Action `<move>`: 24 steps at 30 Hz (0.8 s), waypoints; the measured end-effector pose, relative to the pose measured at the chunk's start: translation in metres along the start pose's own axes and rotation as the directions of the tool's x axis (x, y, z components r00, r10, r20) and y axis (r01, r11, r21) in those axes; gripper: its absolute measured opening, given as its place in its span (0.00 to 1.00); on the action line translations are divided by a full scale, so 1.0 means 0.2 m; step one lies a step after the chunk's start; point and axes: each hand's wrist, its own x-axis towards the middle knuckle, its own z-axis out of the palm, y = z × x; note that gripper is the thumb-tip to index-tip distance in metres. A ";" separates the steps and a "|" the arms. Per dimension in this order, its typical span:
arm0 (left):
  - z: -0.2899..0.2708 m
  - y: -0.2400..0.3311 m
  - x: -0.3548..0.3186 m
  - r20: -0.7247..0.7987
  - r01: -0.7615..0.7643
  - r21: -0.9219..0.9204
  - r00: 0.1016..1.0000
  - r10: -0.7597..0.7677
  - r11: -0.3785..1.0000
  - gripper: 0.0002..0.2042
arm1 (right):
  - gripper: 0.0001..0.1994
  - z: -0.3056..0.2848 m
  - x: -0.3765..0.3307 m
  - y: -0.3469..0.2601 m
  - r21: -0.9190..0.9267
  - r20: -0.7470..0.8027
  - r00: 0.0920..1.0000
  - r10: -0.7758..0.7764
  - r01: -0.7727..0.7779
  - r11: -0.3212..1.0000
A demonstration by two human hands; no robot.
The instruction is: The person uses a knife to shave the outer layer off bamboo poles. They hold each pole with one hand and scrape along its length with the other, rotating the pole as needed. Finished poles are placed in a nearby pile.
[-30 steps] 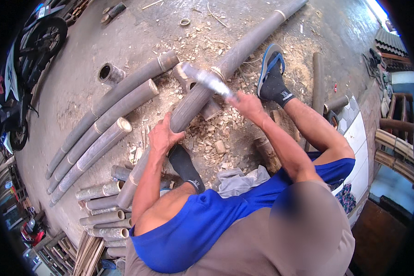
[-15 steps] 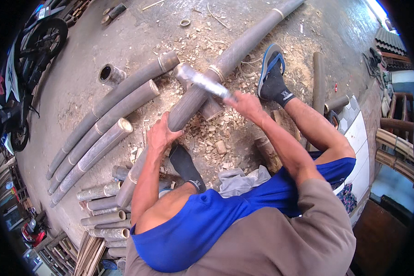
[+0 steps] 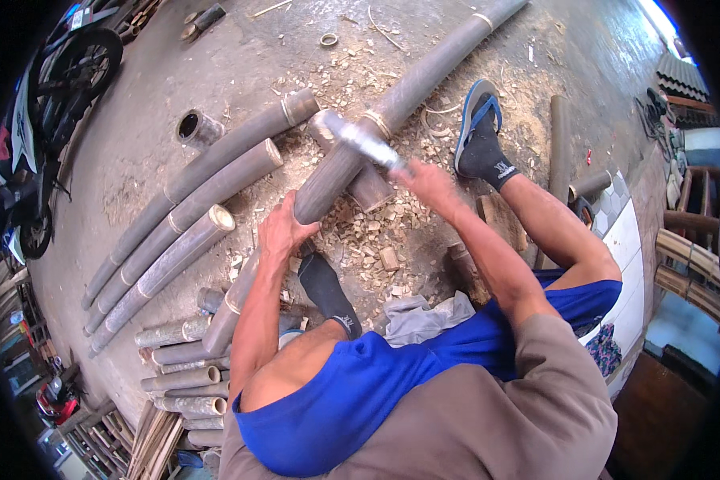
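A long grey-brown bamboo pole [image 3: 328, 186] slants from the far right to beside my left thigh, resting across a short thick bamboo piece [image 3: 370, 190]. My left hand [image 3: 281, 230] is wrapped round the pole from its left side. Closed in my right hand [image 3: 430, 187] is the handle of a machete [image 3: 368, 146]. Its broad silvery blade is blurred and overlaps the pole just below a pale node ring; whether it touches the bamboo I cannot tell. My feet, in dark socks, flank the pole, and a blue-edged flip-flop [image 3: 474, 112] shows on the right one.
Three cut bamboo lengths [image 3: 180, 232] lie to the left, beside a short hollow piece [image 3: 198, 130]. Wood chips [image 3: 376, 240] litter the floor. Several shorter pieces [image 3: 186, 376] are stacked near my left leg. A grey cloth [image 3: 426, 318] lies between my legs; a motorbike [image 3: 56, 104] stands far left.
The machete blade has shifted slightly to the right against the pole. My left hand keeps its hold in the same place. The whole view has moved a little.
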 end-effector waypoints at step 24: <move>-0.01 -0.07 0.05 0.047 -0.005 -0.091 0.999 0.009 0.996 0.45 | 0.40 -0.02 0.15 0.01 -0.127 0.007 0.991 -0.131 0.131 0.983</move>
